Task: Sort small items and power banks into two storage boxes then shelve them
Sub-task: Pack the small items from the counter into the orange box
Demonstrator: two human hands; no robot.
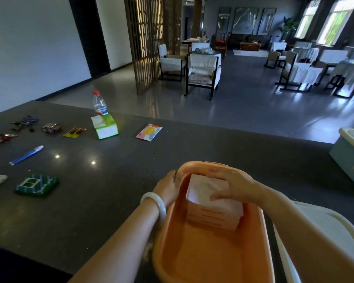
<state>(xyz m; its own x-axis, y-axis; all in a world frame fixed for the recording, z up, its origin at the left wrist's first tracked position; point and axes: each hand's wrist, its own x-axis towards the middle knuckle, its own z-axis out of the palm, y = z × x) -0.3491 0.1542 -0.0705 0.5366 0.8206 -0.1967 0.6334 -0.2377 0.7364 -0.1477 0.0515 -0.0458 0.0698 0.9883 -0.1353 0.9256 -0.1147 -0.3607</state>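
An orange storage box (208, 256) stands on the dark counter in front of me. Inside it, at the far end, sits a pale pink tissue pack (215, 213). My right hand (231, 185) lies over the top of the pack with its fingers curled on it. My left hand (168, 186), a white bangle on the wrist, grips the box's far left rim. A white lid (323, 237) lies to the right of the box. A pale blue box (349, 156) stands at the right edge.
Small items are spread on the counter (114, 180) to the left: a green tissue pack (105, 127), a colourful pouch (149, 132), a blue tube (26, 155), a green patterned packet (37, 184), several snack wrappers (51, 128) and a water bottle (99, 103). Chairs stand beyond.
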